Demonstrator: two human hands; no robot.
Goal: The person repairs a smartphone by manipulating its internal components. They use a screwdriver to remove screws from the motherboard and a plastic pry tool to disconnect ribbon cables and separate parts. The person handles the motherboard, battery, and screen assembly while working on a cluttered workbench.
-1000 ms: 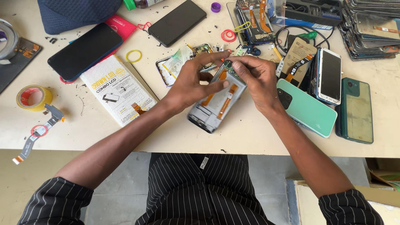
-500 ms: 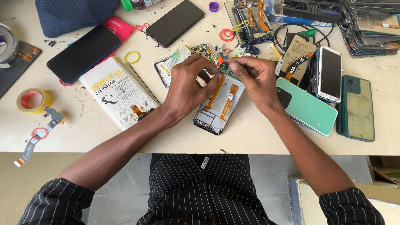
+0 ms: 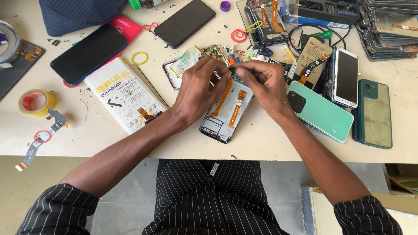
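An opened phone (image 3: 226,114) lies back-up on the pale table (image 3: 261,143), its metal frame bare and two orange flex cables running down it. My left hand (image 3: 201,90) grips the phone's upper left edge, fingers curled over it. My right hand (image 3: 261,82) meets it at the phone's top end, fingertips pinched on a small green circuit board (image 3: 235,74) there. Both hands touch at the thumbs. What lies under the fingers is hidden.
A mint-green phone back cover (image 3: 320,111) and a dark green phone (image 3: 372,113) lie right; a white-framed phone (image 3: 346,76) stands beside them. A white padded packet (image 3: 124,93), two black phones (image 3: 89,52), yellow tape (image 3: 37,101) and rubber bands lie left. Stacked screens sit far right.
The opened phone has been lowered from a raised tilt to lie flatter on the table. Both hands have closed in over its top end.
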